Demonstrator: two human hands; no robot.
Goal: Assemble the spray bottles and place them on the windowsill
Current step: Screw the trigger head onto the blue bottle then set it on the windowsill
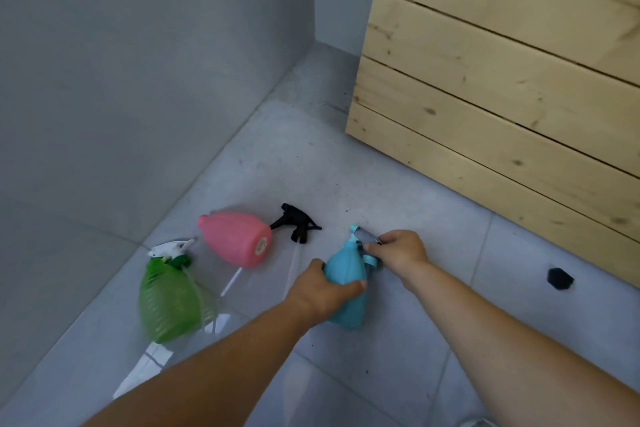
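3 bottles (green (169, 302), pink (235, 238), blue (346, 282)), 1 loose black sprayer (298, 224), 2 hands.

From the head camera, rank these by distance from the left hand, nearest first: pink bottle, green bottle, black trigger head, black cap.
From the left hand:
1. Pink bottle, lying up-left of the hand.
2. Black trigger head, beyond the pink bottle's base.
3. Green bottle, far left.
4. Black cap, far right, by the wooden planks.

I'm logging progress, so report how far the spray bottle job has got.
Done: the green bottle appears to carry its white sprayer. In hand: the left hand grips the blue bottle while the right hand works its sprayer. Left: the pink bottle lies open beside the black sprayer; no bottle is on a windowsill.
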